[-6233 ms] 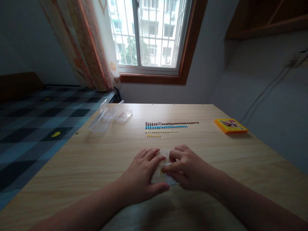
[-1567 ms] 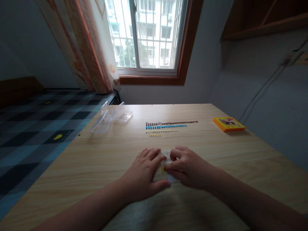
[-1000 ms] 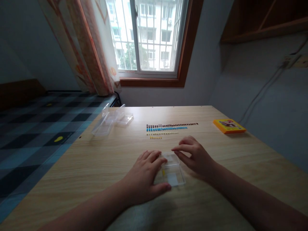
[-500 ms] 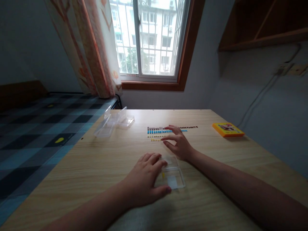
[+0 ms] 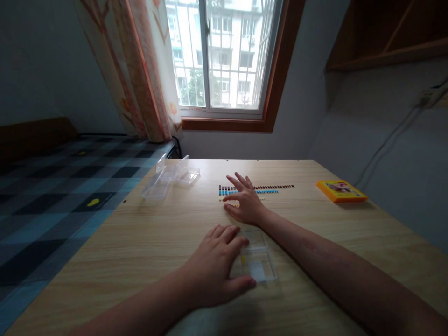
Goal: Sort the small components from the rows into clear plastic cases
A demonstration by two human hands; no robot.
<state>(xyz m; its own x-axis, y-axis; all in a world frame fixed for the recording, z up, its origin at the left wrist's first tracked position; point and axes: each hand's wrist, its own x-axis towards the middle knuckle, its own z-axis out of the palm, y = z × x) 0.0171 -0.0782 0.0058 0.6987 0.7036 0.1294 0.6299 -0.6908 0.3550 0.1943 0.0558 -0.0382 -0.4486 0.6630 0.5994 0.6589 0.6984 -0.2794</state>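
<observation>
My left hand lies around the left side of an open clear plastic box, thumb at its near edge and index finger by the hinge. Inside the box a small yellow piece shows. Over rows of tiny pieces is my right hand, fingers spread, thumb and index finger apart at the left end of the nearest rows. A dark brown row lies farthest away, with a blue row in front of it. The closer pale and yellow rows are mostly hidden by my right hand.
Open clear plastic cases stand at the table's far left. A yellow-orange box with a printed top lies at the right edge. A bed with a checked cover adjoins the left side. The wooden table ends below the window.
My right hand has moved left along the rows, and its fingers are spread wider. My left hand stays at the clear box. The whole view has shifted slightly.
</observation>
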